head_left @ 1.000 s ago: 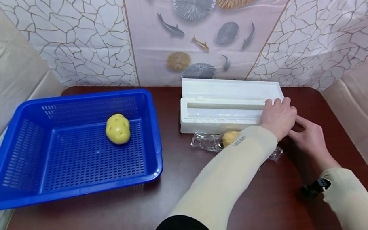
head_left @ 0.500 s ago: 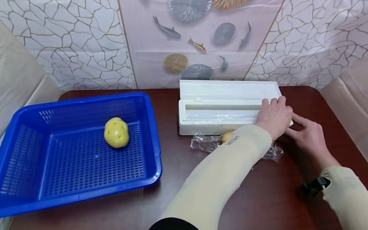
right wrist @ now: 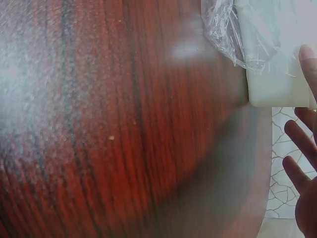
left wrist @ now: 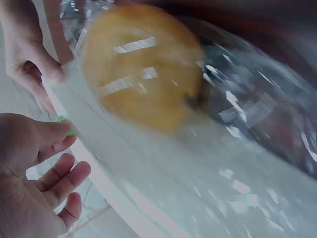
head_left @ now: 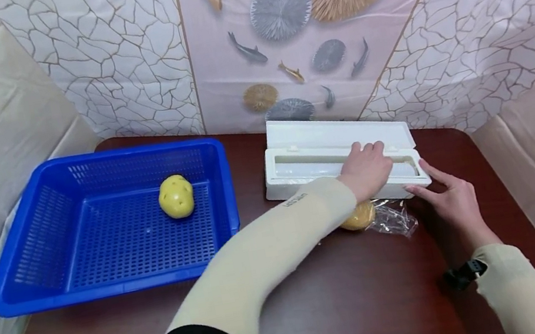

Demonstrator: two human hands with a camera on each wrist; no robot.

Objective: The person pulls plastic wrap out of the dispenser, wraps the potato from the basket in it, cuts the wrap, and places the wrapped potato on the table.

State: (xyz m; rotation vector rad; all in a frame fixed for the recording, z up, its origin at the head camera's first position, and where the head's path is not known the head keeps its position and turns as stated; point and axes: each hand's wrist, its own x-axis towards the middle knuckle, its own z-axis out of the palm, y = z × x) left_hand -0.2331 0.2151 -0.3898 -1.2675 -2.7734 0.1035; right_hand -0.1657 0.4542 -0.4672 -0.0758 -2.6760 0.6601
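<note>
A white cling film box (head_left: pixel 293 188) stands with its lid (head_left: pixel 330 129) up and a film roll (head_left: pixel 300 169) inside. My left hand (head_left: pixel 367 170) reaches across to the box's front rim, right of its middle. In the left wrist view, thumb and forefinger pinch a small green slider (left wrist: pixel 72 132) at the rim; the other fingers curl loosely. My right hand (head_left: pixel 452 203) grips the box's right end, thumb at the front corner. Before the box lies a yellow-brown potato (left wrist: pixel 141 69) under clear film (head_left: pixel 393 219), partly hidden by my left sleeve in the head view.
On the left stands a blue perforated basket (head_left: pixel 119 287) with a yellow potato (head_left: pixel 176 197) in it. A dark red-brown table (head_left: pixel 356 306) carries everything. Patterned cloth (head_left: pixel 129 54) hangs behind, and pale cloth walls rise at both sides.
My left hand has slid left along the box, from its right end toward the middle, uncovering that end. My right hand keeps its place at the corner. The head view has shifted slightly.
</note>
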